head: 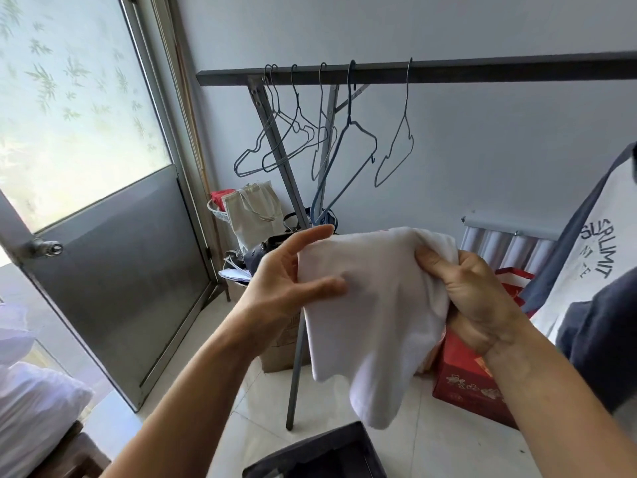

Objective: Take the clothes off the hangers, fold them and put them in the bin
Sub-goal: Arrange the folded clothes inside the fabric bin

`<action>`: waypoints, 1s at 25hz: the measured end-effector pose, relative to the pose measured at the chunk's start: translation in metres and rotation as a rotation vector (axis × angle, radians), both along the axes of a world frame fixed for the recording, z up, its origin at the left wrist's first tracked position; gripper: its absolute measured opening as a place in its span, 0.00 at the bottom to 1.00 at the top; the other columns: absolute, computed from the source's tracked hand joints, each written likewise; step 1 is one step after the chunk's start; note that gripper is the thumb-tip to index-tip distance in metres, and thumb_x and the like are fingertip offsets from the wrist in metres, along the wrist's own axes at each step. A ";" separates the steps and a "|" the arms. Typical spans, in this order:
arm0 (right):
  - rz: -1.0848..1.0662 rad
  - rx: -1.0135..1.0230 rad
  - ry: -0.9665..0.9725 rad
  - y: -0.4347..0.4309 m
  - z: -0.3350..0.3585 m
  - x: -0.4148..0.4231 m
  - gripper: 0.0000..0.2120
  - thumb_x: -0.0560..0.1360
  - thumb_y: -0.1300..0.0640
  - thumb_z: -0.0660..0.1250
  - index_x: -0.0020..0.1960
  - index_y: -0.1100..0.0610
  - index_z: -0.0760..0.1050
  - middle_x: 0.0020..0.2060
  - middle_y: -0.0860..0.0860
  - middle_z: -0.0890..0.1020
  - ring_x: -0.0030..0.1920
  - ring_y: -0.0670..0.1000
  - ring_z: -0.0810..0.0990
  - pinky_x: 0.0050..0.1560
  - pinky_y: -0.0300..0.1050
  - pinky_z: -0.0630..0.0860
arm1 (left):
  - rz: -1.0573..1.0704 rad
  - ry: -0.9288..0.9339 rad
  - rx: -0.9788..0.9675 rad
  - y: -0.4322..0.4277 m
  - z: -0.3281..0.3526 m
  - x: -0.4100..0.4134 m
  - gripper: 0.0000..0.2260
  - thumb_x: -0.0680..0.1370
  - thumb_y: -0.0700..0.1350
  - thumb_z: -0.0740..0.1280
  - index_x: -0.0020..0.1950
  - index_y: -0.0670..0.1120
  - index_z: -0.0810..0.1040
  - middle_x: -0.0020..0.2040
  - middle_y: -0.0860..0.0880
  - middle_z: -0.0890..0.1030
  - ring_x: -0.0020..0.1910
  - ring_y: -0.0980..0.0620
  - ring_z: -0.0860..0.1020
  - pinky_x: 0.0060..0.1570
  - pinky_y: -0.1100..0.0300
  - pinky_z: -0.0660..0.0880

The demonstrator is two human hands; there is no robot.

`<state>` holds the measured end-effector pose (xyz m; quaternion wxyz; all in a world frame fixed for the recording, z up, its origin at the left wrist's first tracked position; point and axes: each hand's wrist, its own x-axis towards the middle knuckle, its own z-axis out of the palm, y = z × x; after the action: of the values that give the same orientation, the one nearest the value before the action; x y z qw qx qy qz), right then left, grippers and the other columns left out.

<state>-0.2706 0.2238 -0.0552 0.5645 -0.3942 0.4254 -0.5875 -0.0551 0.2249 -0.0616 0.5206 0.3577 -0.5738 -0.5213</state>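
white garment [372, 305] held up mid-frame btwn both hands, lower end hanging loose toward 6 o'clock. left hand [286, 274] at its 9 o'clock edge: thumb lies on front of cloth, fingers long & fairly straight behind, index along top edge, so cloth is pinched btwn thumb & fingers. right hand [479, 298] at 3 o'clock edge, fingers curled tight round a bunched wad of cloth. bin [317, 453], dark, at 6 o'clock on frame bottom, below garment, apart from it. rail [448, 69] runs across at 12 o'clock w/ six bare wire hangers [349, 108] hooked on it. printed shirt [593, 270], white w/ dark sleeves, at 3 o'clock by frame edge; can't tell what it hangs from. red box [462, 377] on floor at 4 o'clock, behind right hand. canvas tote [251, 215] at 11 o'clock of left hand, near rack leg. door [113, 257] at 9 o'clock.
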 end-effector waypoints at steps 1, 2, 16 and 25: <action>0.003 0.006 0.000 0.000 0.002 -0.001 0.08 0.77 0.60 0.66 0.46 0.64 0.80 0.35 0.56 0.85 0.34 0.51 0.84 0.31 0.42 0.80 | -0.023 -0.143 -0.038 0.001 0.000 0.004 0.33 0.65 0.32 0.76 0.67 0.50 0.74 0.57 0.46 0.82 0.53 0.47 0.83 0.55 0.54 0.80; 0.009 0.015 0.001 -0.001 0.003 -0.002 0.08 0.77 0.60 0.66 0.45 0.64 0.80 0.34 0.56 0.85 0.33 0.51 0.84 0.30 0.41 0.80 | -0.002 -0.297 -0.093 0.002 0.001 0.006 0.35 0.67 0.30 0.76 0.69 0.53 0.72 0.59 0.48 0.80 0.55 0.50 0.82 0.57 0.53 0.79; 0.257 0.232 -0.123 -0.014 0.006 -0.020 0.18 0.83 0.54 0.54 0.58 0.61 0.79 0.51 0.58 0.85 0.45 0.52 0.85 0.46 0.45 0.81 | 0.198 -0.943 -0.475 -0.001 0.009 0.015 0.26 0.73 0.37 0.71 0.71 0.51 0.72 0.62 0.56 0.76 0.61 0.59 0.74 0.64 0.57 0.72; 0.301 0.242 -0.201 -0.012 0.003 -0.023 0.19 0.83 0.53 0.53 0.62 0.60 0.77 0.55 0.58 0.83 0.46 0.53 0.85 0.45 0.47 0.83 | -0.086 -0.036 -0.065 0.005 0.007 0.015 0.31 0.65 0.31 0.76 0.67 0.45 0.75 0.57 0.46 0.82 0.57 0.45 0.81 0.55 0.54 0.79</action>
<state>-0.2938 0.2121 -0.0520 0.7287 -0.3219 0.3708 -0.4774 -0.0404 0.2300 -0.0545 0.4986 0.3250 -0.6144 -0.5180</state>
